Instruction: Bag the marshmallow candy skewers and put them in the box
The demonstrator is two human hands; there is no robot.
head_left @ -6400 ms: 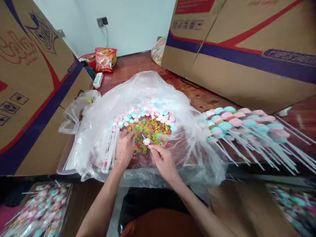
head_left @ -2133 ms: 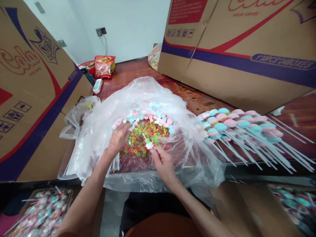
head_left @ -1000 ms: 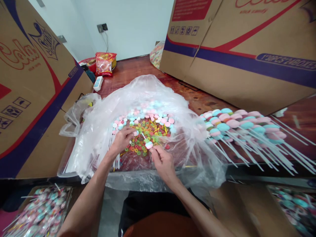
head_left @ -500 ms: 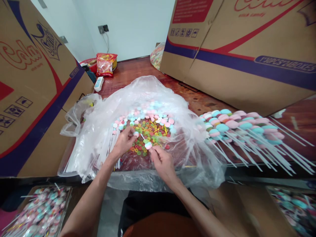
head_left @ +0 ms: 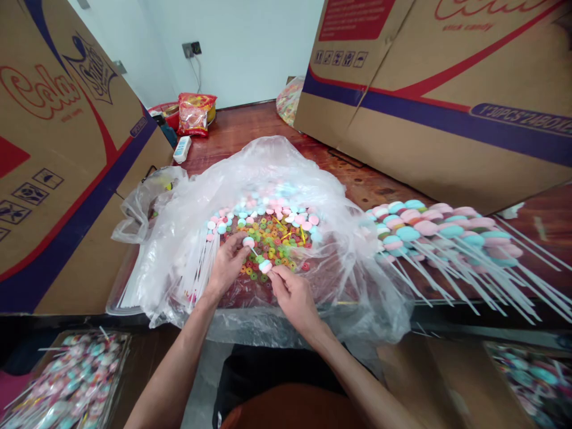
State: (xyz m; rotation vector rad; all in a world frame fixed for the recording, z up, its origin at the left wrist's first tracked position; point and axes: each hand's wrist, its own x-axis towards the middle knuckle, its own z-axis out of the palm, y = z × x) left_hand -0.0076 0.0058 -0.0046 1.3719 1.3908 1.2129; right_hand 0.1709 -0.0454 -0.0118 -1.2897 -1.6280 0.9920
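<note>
Finished skewers (head_left: 447,238) lie fanned at right; loose candy (head_left: 268,229) in the open bag (head_left: 187,238) remains plentiful, so the work looks far from over. Both forearms reach forward into the bag. Right hand (head_left: 290,295) pinches a part-loaded stick (head_left: 263,267); left hand (head_left: 227,265) pinches a pink piece (head_left: 248,242) at its tip.

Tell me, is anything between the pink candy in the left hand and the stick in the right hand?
Nothing visible. The left hand holds the pink candy right at the tip of the stick that the right hand pinches.
</note>
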